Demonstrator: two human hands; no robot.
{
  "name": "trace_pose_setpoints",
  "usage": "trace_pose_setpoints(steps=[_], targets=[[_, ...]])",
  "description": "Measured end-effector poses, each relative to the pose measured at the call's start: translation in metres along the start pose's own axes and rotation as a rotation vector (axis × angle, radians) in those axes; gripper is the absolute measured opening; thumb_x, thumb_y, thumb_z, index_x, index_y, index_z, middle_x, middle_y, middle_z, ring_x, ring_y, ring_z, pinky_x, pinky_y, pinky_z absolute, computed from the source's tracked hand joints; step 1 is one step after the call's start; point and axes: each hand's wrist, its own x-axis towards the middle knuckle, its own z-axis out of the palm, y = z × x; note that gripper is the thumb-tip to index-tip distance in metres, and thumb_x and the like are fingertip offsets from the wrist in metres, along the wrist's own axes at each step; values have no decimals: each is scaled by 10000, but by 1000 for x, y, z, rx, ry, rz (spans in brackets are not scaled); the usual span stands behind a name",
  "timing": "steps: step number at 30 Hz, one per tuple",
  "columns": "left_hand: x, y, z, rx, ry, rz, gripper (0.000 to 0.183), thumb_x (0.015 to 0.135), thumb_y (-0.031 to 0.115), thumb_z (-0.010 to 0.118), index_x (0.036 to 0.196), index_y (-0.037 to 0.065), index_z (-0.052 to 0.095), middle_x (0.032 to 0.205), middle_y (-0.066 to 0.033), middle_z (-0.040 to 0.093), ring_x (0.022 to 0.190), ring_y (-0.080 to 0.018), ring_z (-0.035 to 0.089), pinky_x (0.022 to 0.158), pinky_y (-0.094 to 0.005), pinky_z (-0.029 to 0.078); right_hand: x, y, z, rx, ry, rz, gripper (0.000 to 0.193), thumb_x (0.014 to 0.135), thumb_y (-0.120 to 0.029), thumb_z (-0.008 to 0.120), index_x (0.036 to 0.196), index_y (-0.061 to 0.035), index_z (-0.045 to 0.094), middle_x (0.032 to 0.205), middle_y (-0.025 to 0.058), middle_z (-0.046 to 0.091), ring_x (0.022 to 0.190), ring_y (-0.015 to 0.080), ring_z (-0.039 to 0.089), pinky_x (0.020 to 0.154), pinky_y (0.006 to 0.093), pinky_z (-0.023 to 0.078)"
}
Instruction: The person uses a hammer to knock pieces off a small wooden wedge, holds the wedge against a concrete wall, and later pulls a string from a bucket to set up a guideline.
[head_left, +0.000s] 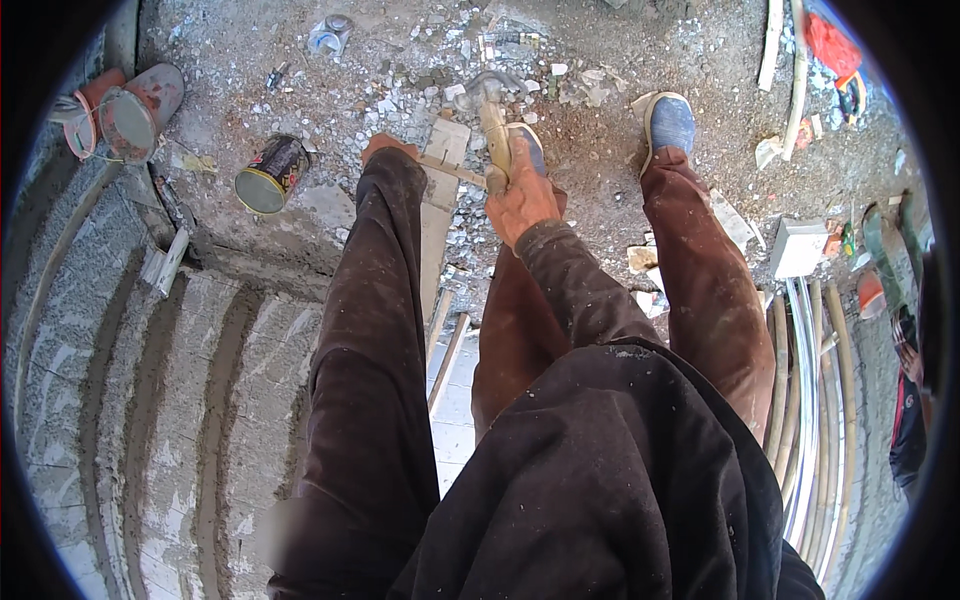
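My right hand (522,205) is closed around the wooden handle of a hammer (494,128), its dusty metal head pointing away from me over the rubble. To the left, my left hand (388,146) shows only in part past the dark sleeve, its fingers mostly hidden. A thin wooden strip (452,170) runs from that hand toward my right fist, and the hand appears closed on its end. Under the strip a long pale board (436,215) lies lengthwise on the ground, between my left forearm and my legs.
Broken white chips (400,85) litter the ground. An open dark tin can (272,175) lies on its side at left, near two dirty buckets (140,112). Pipes and poles (808,400) lie at right, below a white box (799,248). Another person's sleeve (906,430) shows at the right edge.
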Motion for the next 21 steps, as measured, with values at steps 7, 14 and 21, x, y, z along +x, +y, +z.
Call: trace_pose_setpoints(steps=[7,14,21], targets=[[-14,15,9,-8,33,15,394,794,276,793,1104,38,745,1201,-182,735,1149,-347,701,1003,-411,557,-1,16,-5,-171,-229,35,585,967,-173,565,1495,-14,369,1050,358,682,991,544,653,888,559,517],[0,0,-5,17,16,-3,425,786,305,800,1124,53,748,1216,-168,733,1158,-342,698,1011,-399,554,-31,10,30,90,260,-124,598,988,-177,560,1516,-16,329,990,339,691,947,546,657,850,591,514],[-22,18,1,75,63,26,446,765,324,808,1113,49,756,1229,-159,732,1173,-310,695,1021,-394,547,-20,21,25,-69,-73,40,604,969,-235,566,1523,-86,375,979,306,709,944,522,673,865,583,517]])
